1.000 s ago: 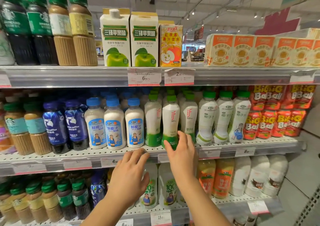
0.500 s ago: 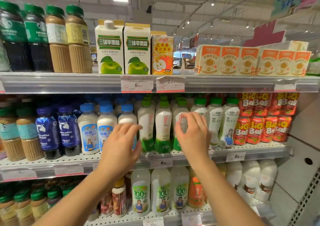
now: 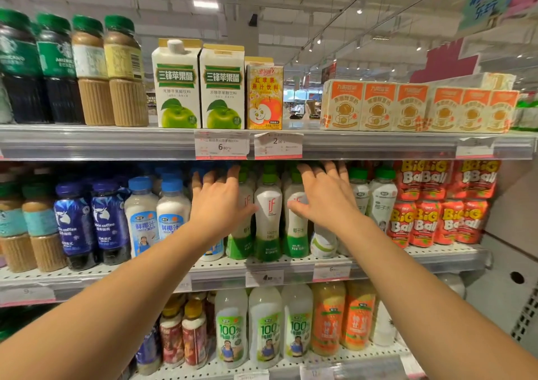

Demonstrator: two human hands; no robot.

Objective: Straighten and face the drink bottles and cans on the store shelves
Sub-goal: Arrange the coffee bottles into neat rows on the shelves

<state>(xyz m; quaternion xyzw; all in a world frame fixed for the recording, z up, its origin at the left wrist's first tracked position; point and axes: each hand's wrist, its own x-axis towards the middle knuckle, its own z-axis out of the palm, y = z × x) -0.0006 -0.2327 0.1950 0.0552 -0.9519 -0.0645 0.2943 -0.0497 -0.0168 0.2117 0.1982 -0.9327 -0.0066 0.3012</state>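
On the middle shelf (image 3: 436, 256) stand three white-and-green "if" bottles; the middle one (image 3: 267, 210) faces front between my hands. My left hand (image 3: 221, 202) lies over the left "if" bottle (image 3: 237, 242). Its fingers reach up and back among the caps, and the thumb points toward the middle bottle. My right hand (image 3: 326, 196) is spread over the right "if" bottle (image 3: 297, 234), thumb on its shoulder, fingers reaching toward the rows behind. Neither hand plainly grips a bottle. Blue-capped coconut milk bottles (image 3: 142, 219) stand to the left.
Dark blue coffee bottles (image 3: 75, 219) and tan bottles stand far left. Green-capped white bottles (image 3: 381, 205) and red BiG Ball pouches (image 3: 422, 219) fill the right. Apple drink cartons (image 3: 177, 88) sit on the top shelf. Coconut and orange drink bottles (image 3: 267, 327) line the lower shelf.
Both hands rose from near the shelf's front edge to the upper parts of the "if" bottles and reached deeper. The view has come closer to the shelf.
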